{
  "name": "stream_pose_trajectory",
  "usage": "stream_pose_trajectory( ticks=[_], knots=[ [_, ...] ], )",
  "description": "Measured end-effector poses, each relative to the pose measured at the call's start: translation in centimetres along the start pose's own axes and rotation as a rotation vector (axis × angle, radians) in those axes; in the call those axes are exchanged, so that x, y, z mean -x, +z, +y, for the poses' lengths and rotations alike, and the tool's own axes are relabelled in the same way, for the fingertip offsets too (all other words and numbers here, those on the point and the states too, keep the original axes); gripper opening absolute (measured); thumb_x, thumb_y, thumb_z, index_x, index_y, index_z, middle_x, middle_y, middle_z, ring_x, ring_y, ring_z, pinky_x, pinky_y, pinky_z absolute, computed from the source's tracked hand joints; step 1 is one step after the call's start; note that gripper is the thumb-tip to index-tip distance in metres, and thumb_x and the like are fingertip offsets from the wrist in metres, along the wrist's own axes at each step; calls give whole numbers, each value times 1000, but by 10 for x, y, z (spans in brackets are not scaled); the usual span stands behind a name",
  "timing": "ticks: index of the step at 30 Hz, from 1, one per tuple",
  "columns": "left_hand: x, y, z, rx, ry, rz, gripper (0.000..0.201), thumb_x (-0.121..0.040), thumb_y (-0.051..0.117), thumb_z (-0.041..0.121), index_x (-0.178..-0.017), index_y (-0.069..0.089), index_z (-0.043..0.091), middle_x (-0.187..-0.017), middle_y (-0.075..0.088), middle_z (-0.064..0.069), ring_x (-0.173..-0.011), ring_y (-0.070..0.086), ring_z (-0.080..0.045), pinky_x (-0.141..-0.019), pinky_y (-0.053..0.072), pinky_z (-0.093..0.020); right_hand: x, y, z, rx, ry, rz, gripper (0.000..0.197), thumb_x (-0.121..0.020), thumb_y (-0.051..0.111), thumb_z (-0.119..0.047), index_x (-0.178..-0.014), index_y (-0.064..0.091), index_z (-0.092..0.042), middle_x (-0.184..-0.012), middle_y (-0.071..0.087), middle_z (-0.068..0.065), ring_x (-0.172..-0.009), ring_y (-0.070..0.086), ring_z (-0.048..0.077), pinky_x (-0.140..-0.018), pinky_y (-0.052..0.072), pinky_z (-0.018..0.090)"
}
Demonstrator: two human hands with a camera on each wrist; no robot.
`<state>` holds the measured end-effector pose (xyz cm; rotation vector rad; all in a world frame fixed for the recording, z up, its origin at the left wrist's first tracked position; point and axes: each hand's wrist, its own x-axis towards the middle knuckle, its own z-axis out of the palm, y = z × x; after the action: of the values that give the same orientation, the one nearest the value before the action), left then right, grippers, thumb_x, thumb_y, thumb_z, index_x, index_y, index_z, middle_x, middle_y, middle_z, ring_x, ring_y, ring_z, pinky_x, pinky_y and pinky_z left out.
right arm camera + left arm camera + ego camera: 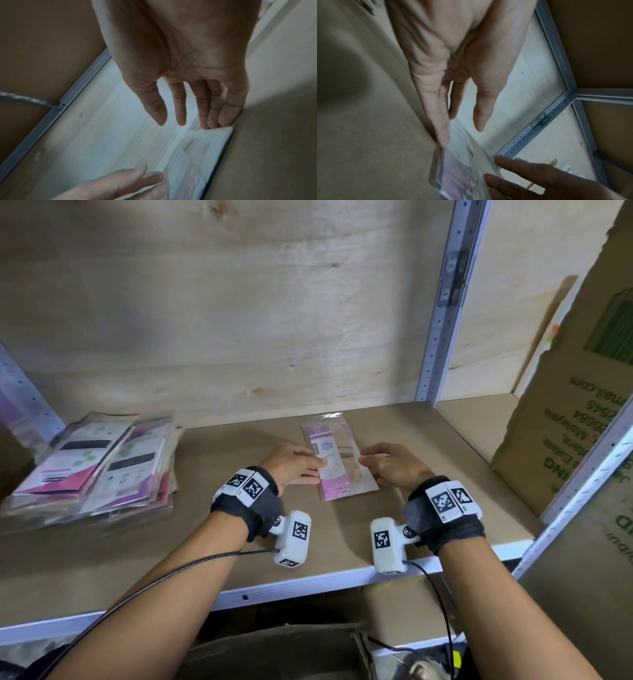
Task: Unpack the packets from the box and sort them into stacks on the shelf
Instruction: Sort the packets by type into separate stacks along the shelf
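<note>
The shelf [428, 501] is a brown board on a white metal frame, with a pale plywood back. A torn brown box [575, 412] stands at its 3 o'clock end, leaning against the grey upright. At 9 o'clock lies the stack [102, 470] of clear-sleeved packets, pink and pale green prints, loosely fanned and not squared.

At the board's centre, well apart from the stack, one packet [337, 457] lies flat, its long axis running from 12 to 6 o'clock, tilted a little. It is a clear sleeve over a pink and beige card.

The left hand [294, 465] sits at the packet's 9 o'clock edge, fingers straight and relaxed, tips touching the sleeve; the left wrist view shows the fingertip [442, 136] at the sleeve's edge with no pinch. The right hand [390, 465] is at the 3 o'clock edge, fingers loosely extended; in its wrist view the outer fingertips [223, 119] rest on the packet's corner. Neither hand grips it.

Judged by its looks, the packet is light and thin, fairly stiff from the card, with a slick sleeve that will slide on the board and on other packets. Best taken by the long edges, thumb over and fingers under, since flat on the board there is little to catch; the loose sleeve end at 12 o'clock would crumple if pinched.
</note>
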<state>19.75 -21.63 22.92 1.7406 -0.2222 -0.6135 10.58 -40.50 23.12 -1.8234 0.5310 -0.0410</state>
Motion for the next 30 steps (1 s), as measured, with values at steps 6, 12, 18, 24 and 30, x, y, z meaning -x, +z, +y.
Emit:
stream_pose_trajectory(
  ticks=[6,12,18,24,30],
  knots=[
    [-18,39,12,13,-28,-76,16,-86,73,1,-99,65,5,-108,73,-18,-92,72,-24,-81,62,-34,-5,-33,14,-47,14,108,15,-89,67,-20,-104,67,-19,-113,69,10,-104,66,26,-98,52,43],
    [-31,78,25,23,-57,-127,35,-90,68,0,-124,59,-5,-121,68,-21,-113,67,-31,-94,56,-37,-4,-63,25,10,1,225,6,-85,70,-23,-90,68,-27,-114,69,10,-111,64,29,-101,49,48],
    [-42,105,34,30,-72,-167,35,-94,63,0,-128,56,-4,-129,64,-22,-122,62,-32,-99,52,-37,-8,-84,33,53,-21,269,16,-88,68,-24,-103,68,-24,-113,66,2,-103,58,18,-89,44,31],
    [-53,119,36,46,-81,-174,32,-93,64,-1,-124,58,-3,-125,66,-22,-119,63,-31,-94,54,-34,-12,-96,38,64,-29,286,24,-90,65,-23,-114,67,-20,-116,66,2,-106,58,19,-91,44,33],
    [-61,130,37,54,-87,-176,11,-93,63,-2,-102,62,4,-115,68,-14,-107,66,-27,-84,56,-28,-13,-102,39,39,-43,275,26,-91,64,-21,-117,65,-17,-124,64,8,-114,57,22,-100,44,37]
  ],
)
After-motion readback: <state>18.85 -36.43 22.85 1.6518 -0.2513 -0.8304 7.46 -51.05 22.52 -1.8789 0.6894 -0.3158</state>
